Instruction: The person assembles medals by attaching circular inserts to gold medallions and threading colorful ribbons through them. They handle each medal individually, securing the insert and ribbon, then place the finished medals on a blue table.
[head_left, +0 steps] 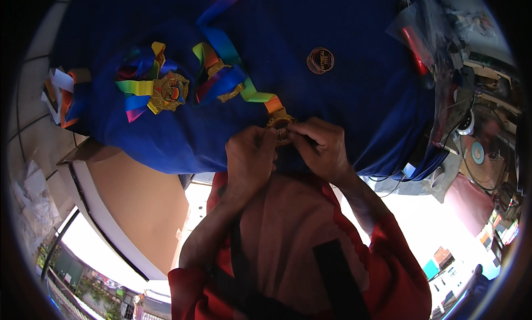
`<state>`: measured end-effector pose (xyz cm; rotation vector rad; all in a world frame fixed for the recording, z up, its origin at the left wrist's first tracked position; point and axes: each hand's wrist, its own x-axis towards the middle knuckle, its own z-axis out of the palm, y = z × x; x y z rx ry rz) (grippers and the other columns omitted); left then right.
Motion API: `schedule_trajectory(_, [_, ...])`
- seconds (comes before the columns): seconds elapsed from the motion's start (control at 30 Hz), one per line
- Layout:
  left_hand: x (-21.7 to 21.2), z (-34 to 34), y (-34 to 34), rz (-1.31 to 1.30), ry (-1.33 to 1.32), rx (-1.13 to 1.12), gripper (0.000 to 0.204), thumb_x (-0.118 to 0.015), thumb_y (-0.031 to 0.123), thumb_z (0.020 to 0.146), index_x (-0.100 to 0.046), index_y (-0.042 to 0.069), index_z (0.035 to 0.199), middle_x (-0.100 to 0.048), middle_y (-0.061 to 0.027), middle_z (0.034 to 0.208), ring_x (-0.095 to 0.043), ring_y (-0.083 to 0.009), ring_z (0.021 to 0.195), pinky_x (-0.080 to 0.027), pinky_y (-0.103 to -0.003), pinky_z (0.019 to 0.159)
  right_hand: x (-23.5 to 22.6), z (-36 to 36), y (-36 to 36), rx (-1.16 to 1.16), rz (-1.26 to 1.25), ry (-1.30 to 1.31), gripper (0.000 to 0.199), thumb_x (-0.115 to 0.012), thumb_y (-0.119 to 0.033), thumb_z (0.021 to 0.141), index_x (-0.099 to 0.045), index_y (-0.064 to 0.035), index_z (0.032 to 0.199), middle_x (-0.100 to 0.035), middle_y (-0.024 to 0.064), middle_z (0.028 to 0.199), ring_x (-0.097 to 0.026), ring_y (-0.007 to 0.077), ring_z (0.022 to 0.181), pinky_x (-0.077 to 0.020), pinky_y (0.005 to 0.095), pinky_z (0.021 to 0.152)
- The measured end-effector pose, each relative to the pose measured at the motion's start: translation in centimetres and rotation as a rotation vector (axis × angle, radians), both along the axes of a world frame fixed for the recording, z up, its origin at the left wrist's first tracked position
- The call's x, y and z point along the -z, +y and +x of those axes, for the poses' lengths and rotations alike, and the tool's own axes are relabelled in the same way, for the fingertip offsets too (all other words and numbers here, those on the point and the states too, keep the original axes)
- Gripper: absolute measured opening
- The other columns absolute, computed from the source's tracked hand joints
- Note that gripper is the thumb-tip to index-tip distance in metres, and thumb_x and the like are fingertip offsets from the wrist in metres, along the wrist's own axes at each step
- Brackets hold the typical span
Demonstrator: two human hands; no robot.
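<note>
A gold medal (280, 123) on a rainbow ribbon (244, 70) lies on a blue cloth (343, 103). My left hand (249, 156) pinches the medal's left edge. My right hand (320, 147) grips its right side, and the fingers of both hands cover much of it. The ribbon runs up and to the left across the cloth. Both forearms in red sleeves come in from the lower edge.
Two more gold medals with bundled rainbow ribbons, one (169, 92) to the left and one (221, 79) nearer, lie on the cloth. A round brown badge (320, 60) sits upper right. A cardboard box (130, 195) is lower left, a plastic bag (421, 37) and a fan (481, 153) are right.
</note>
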<state>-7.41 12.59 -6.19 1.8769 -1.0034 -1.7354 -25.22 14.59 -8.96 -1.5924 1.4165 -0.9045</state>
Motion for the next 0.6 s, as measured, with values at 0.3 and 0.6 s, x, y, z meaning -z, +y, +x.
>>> schedule_trajectory(0.3, [0.04, 0.08, -0.17, 0.025, 0.015, 0.003, 0.028, -0.065, 0.019, 0.098, -0.07, -0.007, 0.088, -0.065, -0.0081, 0.061, -0.062, -0.012, 0.048, -0.048, -0.027, 0.045, -0.38, 0.08, -0.11, 0.002, 0.004, 0.006, 0.018, -0.072, 0.007, 0.085, -0.075, 0.003, 0.102, -0.073, 0.0139, 0.084, -0.072, 0.0204, 0.073, -0.0527, 0.0289, 0.062])
schedule_trajectory(0.6, [-0.19, -0.04, -0.23, 0.016, -0.01, 0.007, 0.029, -0.065, 0.018, 0.099, -0.07, -0.007, 0.087, -0.064, -0.0076, 0.06, -0.062, -0.0119, 0.047, -0.048, -0.028, 0.045, -0.35, 0.11, -0.15, 0.004, 0.009, -0.01, 0.018, -0.072, 0.007, 0.085, -0.075, 0.0027, 0.102, -0.073, 0.0139, 0.085, -0.072, 0.0206, 0.073, -0.053, 0.029, 0.062])
